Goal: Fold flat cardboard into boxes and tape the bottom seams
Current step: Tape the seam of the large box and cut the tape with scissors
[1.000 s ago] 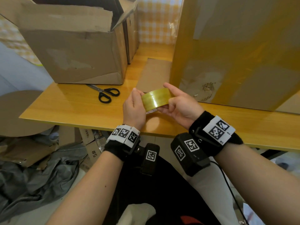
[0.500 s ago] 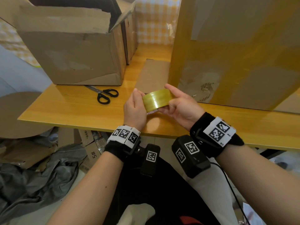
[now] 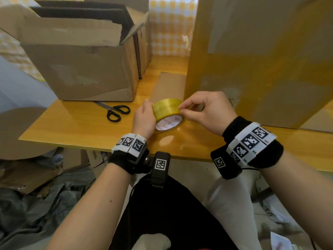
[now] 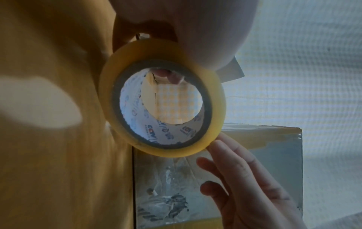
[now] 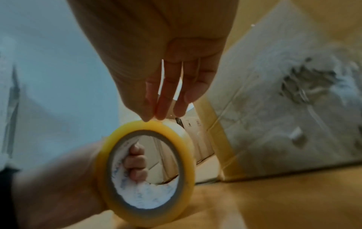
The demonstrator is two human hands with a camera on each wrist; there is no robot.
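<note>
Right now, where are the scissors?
In the head view, the scissors lie on the table, left of the tape, before the open box.

Glossy plastic tape roll (image 3: 166, 109); glossy wood table (image 3: 75, 121).

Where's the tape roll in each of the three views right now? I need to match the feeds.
Head: tape roll at centre, above the table edge, between both hands.
Left wrist: tape roll centre, hole facing the camera.
Right wrist: tape roll lower centre.
Shared landmark: taped box.

Tall taped box (image 3: 261, 56) blocks the right; bare table (image 3: 75, 121) (past scissors (image 3: 115, 111)) lies left.
</note>
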